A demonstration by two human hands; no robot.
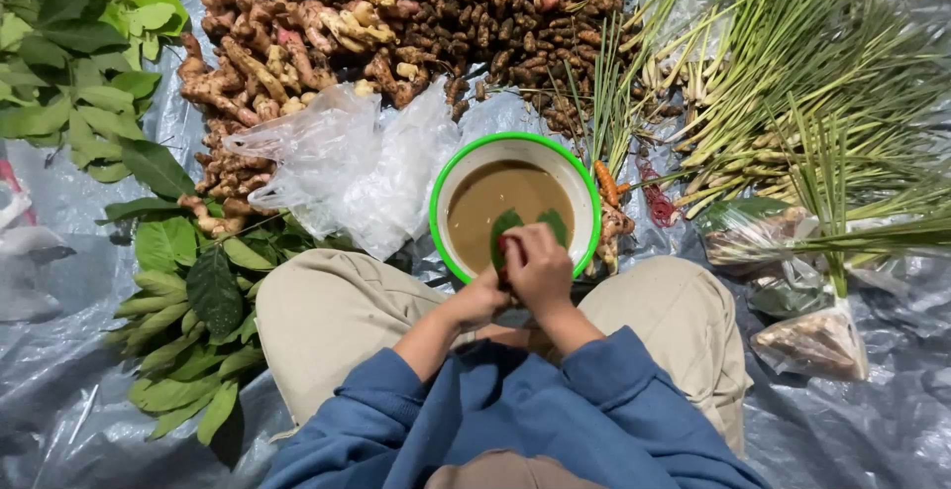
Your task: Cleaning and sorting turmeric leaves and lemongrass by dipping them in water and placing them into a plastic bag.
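Head view, nearest first: the person's left hand (480, 296) and right hand (540, 266) meet at the near rim of a green-rimmed bowl (584, 187) of murky brown water, both grips closed on green leaves (507, 226) held over the water. They look light, limp and easily torn, best pinched near the stem. Beyond lie clear plastic bags (357, 167), ginger roots (297, 33) and lemongrass (792, 83).

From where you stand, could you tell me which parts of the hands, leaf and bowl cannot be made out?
Head view, the only one:
- Left hand: its fingers lie under the right hand, so its grip cannot be told.
- Green leaf: its lower part is covered by the hands.
- Bowl: murky brown water hides the bottom; the hands cover its near rim.
- Small red spot at the fingertips: too small to tell.
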